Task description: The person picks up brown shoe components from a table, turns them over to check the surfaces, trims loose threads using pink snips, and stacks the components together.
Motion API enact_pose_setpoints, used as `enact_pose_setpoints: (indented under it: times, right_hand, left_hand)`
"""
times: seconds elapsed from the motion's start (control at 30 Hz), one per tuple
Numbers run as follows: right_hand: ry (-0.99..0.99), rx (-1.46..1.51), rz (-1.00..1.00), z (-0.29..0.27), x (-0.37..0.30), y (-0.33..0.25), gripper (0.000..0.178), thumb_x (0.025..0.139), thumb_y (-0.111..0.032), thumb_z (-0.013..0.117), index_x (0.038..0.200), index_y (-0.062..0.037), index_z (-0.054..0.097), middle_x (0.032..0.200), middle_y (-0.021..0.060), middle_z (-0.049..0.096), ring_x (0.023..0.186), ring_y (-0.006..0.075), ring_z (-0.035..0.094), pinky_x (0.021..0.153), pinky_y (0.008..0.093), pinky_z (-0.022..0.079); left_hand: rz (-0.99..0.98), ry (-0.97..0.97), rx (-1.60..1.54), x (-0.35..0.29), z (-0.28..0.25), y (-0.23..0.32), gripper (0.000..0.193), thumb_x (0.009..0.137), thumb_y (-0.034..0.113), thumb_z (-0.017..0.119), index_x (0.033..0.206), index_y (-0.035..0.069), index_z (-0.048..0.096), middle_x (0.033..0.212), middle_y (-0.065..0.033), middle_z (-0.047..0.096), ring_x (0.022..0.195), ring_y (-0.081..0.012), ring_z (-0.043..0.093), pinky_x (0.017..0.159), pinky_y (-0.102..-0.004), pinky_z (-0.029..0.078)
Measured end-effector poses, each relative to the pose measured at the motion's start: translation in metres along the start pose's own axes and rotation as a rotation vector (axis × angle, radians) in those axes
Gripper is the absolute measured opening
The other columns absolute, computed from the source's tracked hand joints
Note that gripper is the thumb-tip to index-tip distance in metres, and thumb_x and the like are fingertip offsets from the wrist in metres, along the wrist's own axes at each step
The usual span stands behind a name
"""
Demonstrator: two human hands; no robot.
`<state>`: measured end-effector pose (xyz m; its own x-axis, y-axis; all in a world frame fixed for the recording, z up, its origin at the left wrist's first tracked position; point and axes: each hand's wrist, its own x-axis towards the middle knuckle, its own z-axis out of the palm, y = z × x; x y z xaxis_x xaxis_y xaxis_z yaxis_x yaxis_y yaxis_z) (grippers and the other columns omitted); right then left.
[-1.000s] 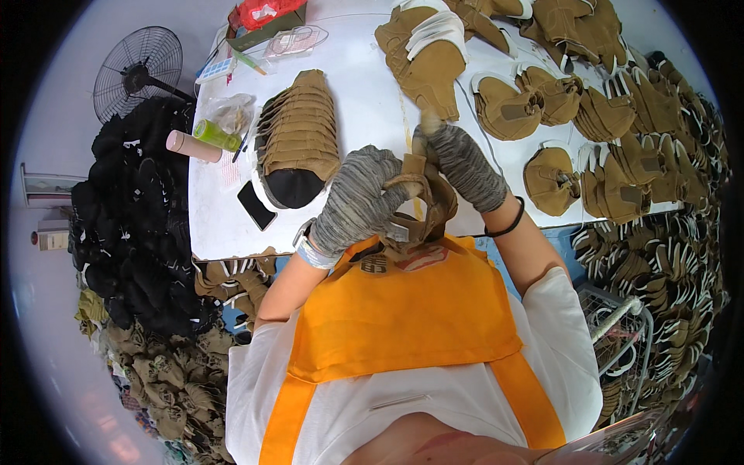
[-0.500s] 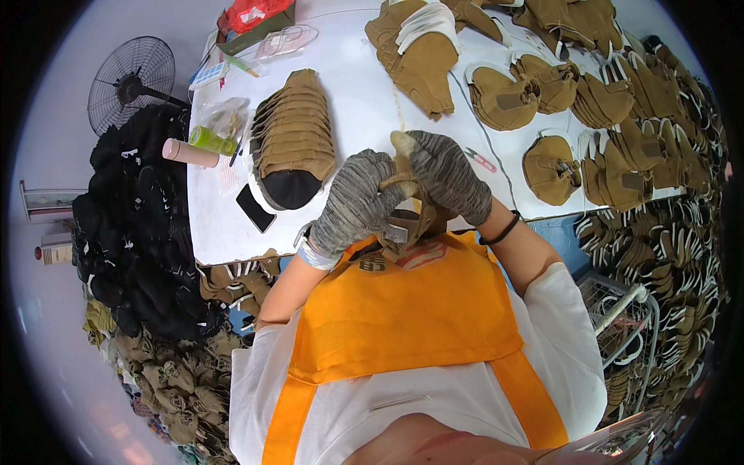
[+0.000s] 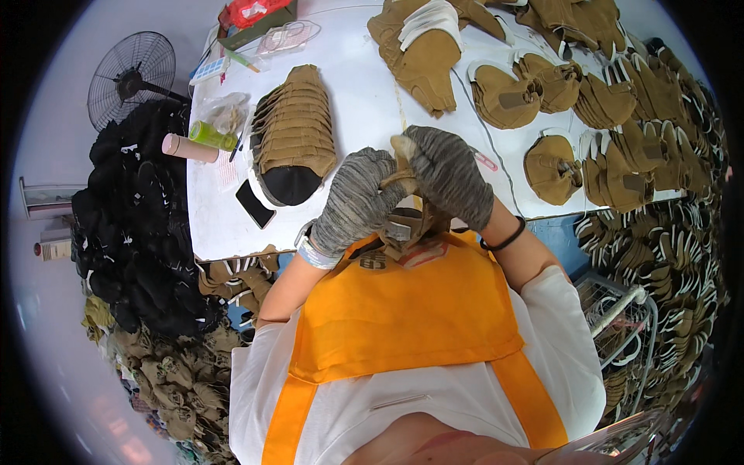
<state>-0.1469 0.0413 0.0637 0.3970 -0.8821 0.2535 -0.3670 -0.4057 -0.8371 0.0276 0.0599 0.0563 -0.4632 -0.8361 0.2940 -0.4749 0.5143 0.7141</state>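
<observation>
Both my hands wear grey knit gloves and hold a brown shoe upper in front of my orange apron, at the table's near edge. My left hand is closed on the upper's left side. My right hand grips its far right part, with a pale bare-looking fingertip showing at the top. Much of the upper is hidden behind the gloves. On the white table, a row of overlapped brown pieces with a black one in front lies to the left of my hands.
A phone, a pink bottle and a green roll lie at the left. Stacks of brown shoe uppers fill the right side. Red-handled snips rest beyond my right hand. A fan stands beside black heaps.
My right hand has shifted slightly over the upper, covering part of the snips. My left hand keeps nearly the same hold.
</observation>
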Motion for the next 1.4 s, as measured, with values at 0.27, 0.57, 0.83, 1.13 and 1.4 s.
enact_pose_setpoints:
  times: [0.27,0.57,0.83,1.13,1.4]
  right_hand:
    - [0.131,0.407,0.025,0.000,0.001,0.027,0.025,0.089,-0.028,0.061,0.091,-0.0030,0.061,0.078,0.0065,0.062,0.068,0.0191,0.057,0.065,0.0302,0.048]
    - [-0.081,0.340,0.217,-0.017,0.000,0.007,0.030,0.091,-0.027,0.059,0.109,-0.0031,0.061,0.091,0.0083,0.065,0.079,0.0135,0.058,0.072,0.0284,0.050]
    - [0.143,0.264,0.016,0.001,0.007,-0.008,0.022,0.086,-0.019,0.064,0.097,0.0001,0.063,0.083,0.0086,0.063,0.078,0.0163,0.060,0.074,0.0287,0.050]
    - [0.184,0.119,0.186,0.012,0.019,0.000,0.028,0.089,-0.027,0.061,0.089,0.0010,0.063,0.074,0.0137,0.061,0.068,0.0277,0.059,0.064,0.0348,0.049]
    - [0.153,0.017,-0.367,0.001,0.021,0.014,0.038,0.076,-0.013,0.070,0.111,-0.0048,0.057,0.085,0.0136,0.062,0.076,0.0287,0.061,0.071,0.0355,0.050]
  left_hand:
    - [-0.036,0.070,0.053,-0.003,0.001,-0.007,0.024,0.080,0.022,0.069,0.077,0.001,0.059,0.068,-0.0133,0.051,0.068,-0.0303,0.051,0.064,-0.0387,0.042]
    - [-0.046,0.151,0.071,-0.004,-0.004,-0.014,0.027,0.077,0.022,0.073,0.083,-0.002,0.061,0.071,-0.0149,0.054,0.069,-0.0312,0.053,0.065,-0.0392,0.043]
    - [-0.017,0.264,0.166,-0.002,-0.001,-0.009,0.024,0.078,0.020,0.072,0.080,-0.001,0.062,0.068,-0.0136,0.054,0.067,-0.0312,0.053,0.063,-0.0398,0.042]
    - [0.028,0.389,0.217,0.003,0.011,0.001,0.021,0.077,0.017,0.072,0.082,-0.001,0.062,0.073,-0.0154,0.057,0.069,-0.0314,0.055,0.064,-0.0397,0.043]
    - [-0.069,0.425,-0.038,0.000,0.011,-0.014,0.022,0.078,0.016,0.073,0.079,-0.001,0.058,0.070,-0.0127,0.052,0.064,-0.0267,0.052,0.060,-0.0348,0.043]
